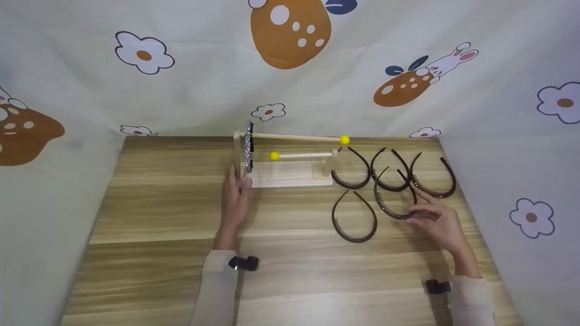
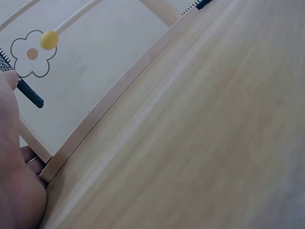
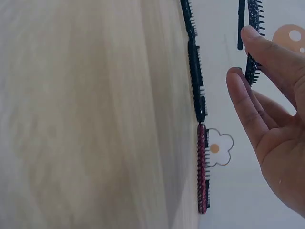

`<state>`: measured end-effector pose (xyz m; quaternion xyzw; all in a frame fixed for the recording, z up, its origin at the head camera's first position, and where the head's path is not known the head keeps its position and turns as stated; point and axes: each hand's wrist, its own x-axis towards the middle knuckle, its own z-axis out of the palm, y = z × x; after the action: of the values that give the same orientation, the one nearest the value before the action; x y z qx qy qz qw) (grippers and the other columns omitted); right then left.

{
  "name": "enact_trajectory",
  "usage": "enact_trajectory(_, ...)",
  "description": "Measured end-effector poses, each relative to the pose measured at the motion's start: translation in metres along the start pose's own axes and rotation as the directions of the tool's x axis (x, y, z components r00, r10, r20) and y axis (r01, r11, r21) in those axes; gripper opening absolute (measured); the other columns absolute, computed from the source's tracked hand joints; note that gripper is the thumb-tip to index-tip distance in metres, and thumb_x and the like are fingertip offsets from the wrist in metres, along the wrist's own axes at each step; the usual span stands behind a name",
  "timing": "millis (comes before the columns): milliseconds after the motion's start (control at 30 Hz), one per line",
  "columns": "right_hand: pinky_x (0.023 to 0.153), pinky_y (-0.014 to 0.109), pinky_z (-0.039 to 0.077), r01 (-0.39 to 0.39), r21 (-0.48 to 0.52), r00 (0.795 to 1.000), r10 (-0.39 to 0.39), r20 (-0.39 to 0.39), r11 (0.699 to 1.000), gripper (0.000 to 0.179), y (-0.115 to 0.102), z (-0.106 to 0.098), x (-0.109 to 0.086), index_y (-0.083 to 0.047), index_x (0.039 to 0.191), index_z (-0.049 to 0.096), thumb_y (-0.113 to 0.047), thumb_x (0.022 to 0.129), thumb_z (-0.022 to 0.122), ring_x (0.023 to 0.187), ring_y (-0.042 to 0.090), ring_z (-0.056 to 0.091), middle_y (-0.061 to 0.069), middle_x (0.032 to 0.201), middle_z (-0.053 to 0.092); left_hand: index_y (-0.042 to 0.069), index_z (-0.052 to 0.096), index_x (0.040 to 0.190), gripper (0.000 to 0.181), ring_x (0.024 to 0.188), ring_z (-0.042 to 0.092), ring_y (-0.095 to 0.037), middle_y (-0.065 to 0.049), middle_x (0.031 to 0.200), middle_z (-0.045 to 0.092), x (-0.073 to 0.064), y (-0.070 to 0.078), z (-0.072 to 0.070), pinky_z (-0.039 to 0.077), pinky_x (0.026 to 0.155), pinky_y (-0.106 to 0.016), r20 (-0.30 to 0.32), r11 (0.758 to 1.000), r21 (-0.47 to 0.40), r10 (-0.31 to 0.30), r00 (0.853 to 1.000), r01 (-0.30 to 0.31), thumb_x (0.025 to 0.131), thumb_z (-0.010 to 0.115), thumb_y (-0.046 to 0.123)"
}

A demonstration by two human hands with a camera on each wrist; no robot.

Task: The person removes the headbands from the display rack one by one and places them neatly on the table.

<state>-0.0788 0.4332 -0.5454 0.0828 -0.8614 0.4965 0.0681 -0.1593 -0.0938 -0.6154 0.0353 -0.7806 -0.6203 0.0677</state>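
A wooden headband stand [image 1: 290,180] has two rods with yellow end balls. A silver glittery headband [image 1: 248,147] hangs on its longer upper rod, close to the left upright. My left hand [image 1: 234,203] grips the stand's left end, fingers outside the upright and thumb on the inner side. In the left wrist view the thumb lies beside the end of the hanging headband [image 2: 31,94]. My right hand [image 1: 437,222] pinches a dark toothed headband [image 1: 392,211] at its right side. In the right wrist view this headband [image 3: 253,69] is between thumb and fingers, raised off the table.
Several other dark headbands lie right of the stand: one [image 1: 355,238] at the front, one [image 1: 352,185] beside the base, one [image 1: 393,187] partly behind the held one, and one [image 1: 442,195] far right. A printed cloth [image 1: 204,90] walls the wooden table [image 1: 158,217].
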Motion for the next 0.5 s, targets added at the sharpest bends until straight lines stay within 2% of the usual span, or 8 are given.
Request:
enact_trajectory(200,0.089,0.023,0.063,0.015,-0.021,0.999,-0.014,0.049,1.000,0.032,0.008,-0.008,-0.012,0.005,0.102,0.084,0.021,0.075,0.090,0.106,0.002,0.078,0.009,0.164,0.056,0.011,0.022,0.177,0.074,0.134,0.059,-0.046,-0.026,0.167,0.041,0.000,0.001,0.001,0.044,0.116,-0.069,-0.009,1.000,-0.003,0.019,1.000,-0.020,0.116,0.054,0.036)
enact_trajectory(267,0.089,0.022,0.063,0.014,-0.037,0.999,-0.012,0.051,0.999,0.032,0.010,-0.010,-0.015,0.003,0.100,0.085,0.020,0.074,0.091,0.107,0.000,0.077,0.008,0.163,0.057,0.011,0.022,0.178,0.074,0.133,0.059,-0.045,-0.026,0.167,0.041,0.000,0.002,0.001,0.045,0.115,-0.068,-0.008,1.000,-0.001,0.019,1.000,-0.019,0.116,0.054,0.036)
enact_trajectory(333,0.089,0.020,0.062,0.017,-0.065,0.999,-0.014,0.052,0.998,0.033,0.013,-0.012,-0.017,0.001,0.099,0.085,0.019,0.072,0.093,0.107,-0.002,0.076,0.013,0.161,0.058,0.012,0.021,0.178,0.073,0.133,0.059,-0.044,-0.025,0.168,0.040,-0.001,0.002,0.001,0.045,0.115,-0.067,-0.002,1.000,0.000,0.015,1.000,-0.015,0.117,0.053,0.036)
enact_trajectory(433,0.092,0.016,0.060,0.020,-0.109,0.998,-0.013,0.065,0.994,0.034,0.015,-0.014,-0.021,-0.001,0.098,0.086,0.016,0.071,0.095,0.107,-0.004,0.074,0.027,0.156,0.058,0.012,0.020,0.178,0.074,0.134,0.059,-0.044,-0.024,0.168,0.040,-0.002,0.002,0.001,0.045,0.116,-0.067,0.003,1.000,-0.001,0.002,1.000,-0.002,0.117,0.053,0.036)
enact_trajectory(500,0.099,0.011,0.054,0.017,-0.144,0.997,-0.005,0.082,0.989,0.033,0.015,-0.015,-0.022,-0.004,0.098,0.086,0.013,0.071,0.097,0.118,-0.007,0.068,0.030,0.155,0.059,0.012,0.018,0.179,0.075,0.137,0.057,-0.044,-0.024,0.171,0.037,-0.002,0.002,0.000,0.043,0.118,-0.067,0.009,1.000,-0.007,-0.007,1.000,0.007,0.117,0.052,0.037)
